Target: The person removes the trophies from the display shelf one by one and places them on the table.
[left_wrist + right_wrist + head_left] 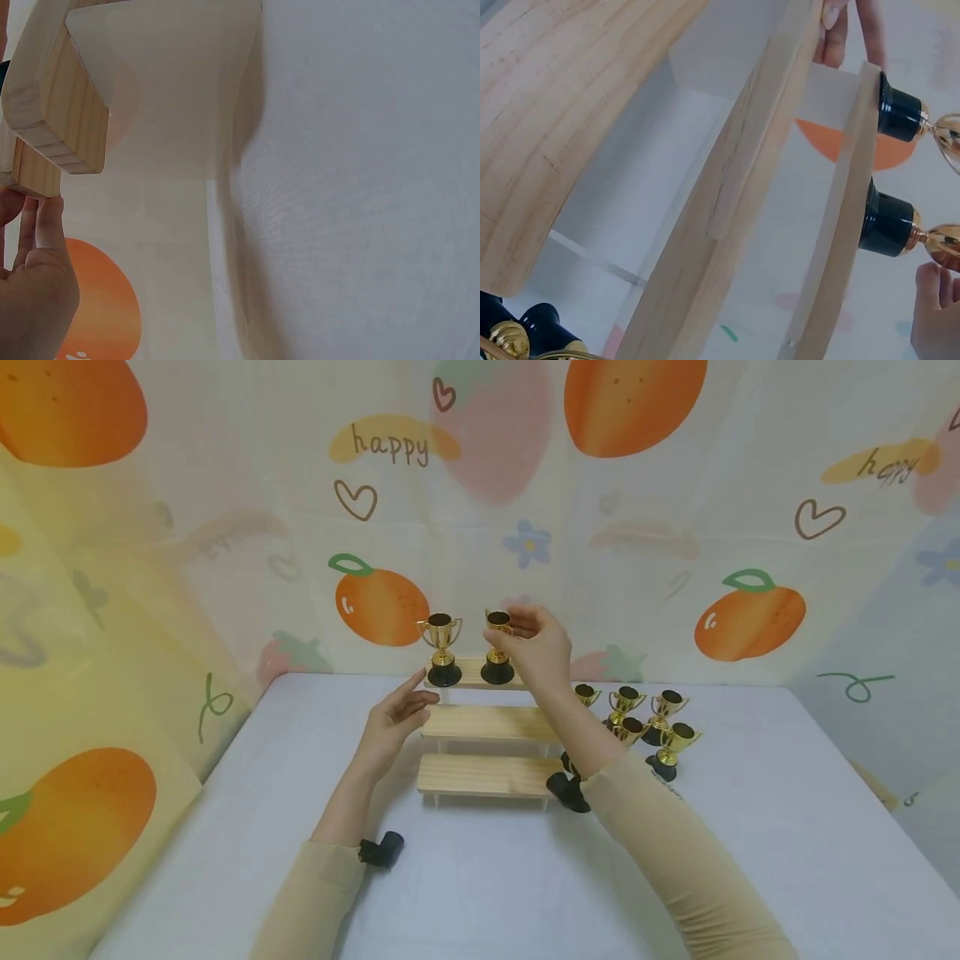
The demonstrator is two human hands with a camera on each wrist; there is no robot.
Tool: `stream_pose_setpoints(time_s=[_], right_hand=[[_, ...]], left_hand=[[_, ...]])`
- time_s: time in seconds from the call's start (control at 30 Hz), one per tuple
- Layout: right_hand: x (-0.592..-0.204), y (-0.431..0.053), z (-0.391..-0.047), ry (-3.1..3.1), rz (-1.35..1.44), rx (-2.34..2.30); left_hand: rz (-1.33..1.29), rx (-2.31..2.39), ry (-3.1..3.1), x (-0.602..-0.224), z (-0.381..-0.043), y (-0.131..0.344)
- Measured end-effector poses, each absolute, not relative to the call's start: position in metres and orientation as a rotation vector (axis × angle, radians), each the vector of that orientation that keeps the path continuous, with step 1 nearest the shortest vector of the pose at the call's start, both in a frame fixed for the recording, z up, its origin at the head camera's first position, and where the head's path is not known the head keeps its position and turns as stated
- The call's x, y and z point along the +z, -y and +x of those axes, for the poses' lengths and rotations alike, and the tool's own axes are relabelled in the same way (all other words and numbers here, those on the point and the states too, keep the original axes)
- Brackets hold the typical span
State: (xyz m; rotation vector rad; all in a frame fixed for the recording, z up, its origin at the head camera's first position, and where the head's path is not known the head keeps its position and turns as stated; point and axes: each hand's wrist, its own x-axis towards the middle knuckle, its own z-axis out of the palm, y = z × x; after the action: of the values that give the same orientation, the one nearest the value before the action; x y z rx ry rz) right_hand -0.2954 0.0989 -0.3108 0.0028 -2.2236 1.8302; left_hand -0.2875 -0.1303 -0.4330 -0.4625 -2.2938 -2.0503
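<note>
My right hand (pixel 543 652) pinches a small gold trophy (pixel 498 656) by its cup. In the right wrist view, that trophy's black base (pixel 889 221) stands upright against the top board (pixel 847 202) of a three-tier wooden stand. Left of it, a matching trophy (pixel 443 647) sits on the same board. My left hand (pixel 390 722) is at the stand's left side, fingers fairly straight. Its fingertips (pixel 51 214) touch a board's end in the left wrist view. Below are the middle board (pixel 480 723) and bottom board (pixel 480 772), both bare where visible.
Several more gold trophies (pixel 678 739) stand on the white table (pixel 480 877) right of the stand, partly hidden by my right forearm. A fruit-printed curtain (pixel 637 552) hangs close behind the stand. A black wrist camera (pixel 382 850) sticks out from my left sleeve.
</note>
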Motion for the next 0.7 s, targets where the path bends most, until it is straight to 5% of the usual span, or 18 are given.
stream_pose_setpoints(time_s=[0.7], right_hand=[[-0.3113,-0.1017,-0.2953,2.233,-0.009,1.857]], left_hand=[[-0.479,-2.055,2.290,-0.4347,-0.2904,0.1317]])
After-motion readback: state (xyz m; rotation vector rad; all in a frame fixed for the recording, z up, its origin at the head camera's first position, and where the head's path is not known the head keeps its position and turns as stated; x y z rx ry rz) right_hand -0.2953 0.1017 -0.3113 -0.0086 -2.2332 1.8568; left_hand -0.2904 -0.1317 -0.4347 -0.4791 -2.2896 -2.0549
